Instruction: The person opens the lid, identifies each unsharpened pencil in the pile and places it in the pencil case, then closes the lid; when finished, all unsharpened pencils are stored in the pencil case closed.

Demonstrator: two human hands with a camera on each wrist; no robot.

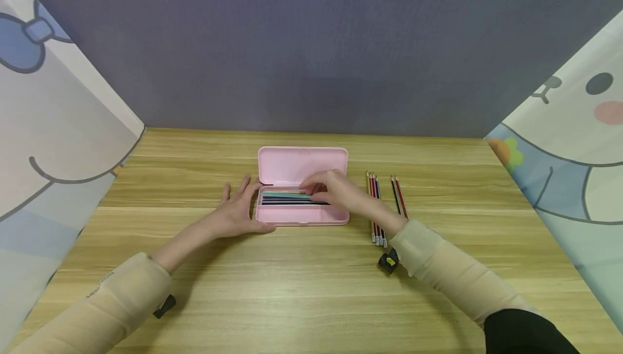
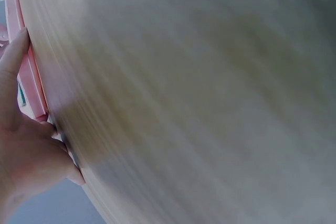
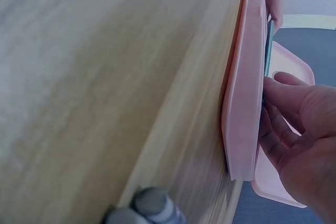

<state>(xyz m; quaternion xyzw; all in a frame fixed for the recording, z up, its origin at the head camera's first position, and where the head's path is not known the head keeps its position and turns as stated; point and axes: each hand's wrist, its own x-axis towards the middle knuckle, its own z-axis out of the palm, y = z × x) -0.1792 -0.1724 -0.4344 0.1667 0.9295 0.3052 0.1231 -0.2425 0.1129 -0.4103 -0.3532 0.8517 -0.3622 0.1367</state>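
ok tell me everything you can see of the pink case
The case is pale pink, looks like plastic, and lies open on the wooden table, its lid tipped up behind. Pencils lie lengthwise inside. The left hand rests against its left end; the right hand reaches into the tray over the pencils.

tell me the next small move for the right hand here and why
Probably let go and draw the right hand back toward the loose pencils on the table. Its fingers sit over pencils already lying in the open pink case, the left hand rests against the case's left end, and two groups of pencils lie just right of it.
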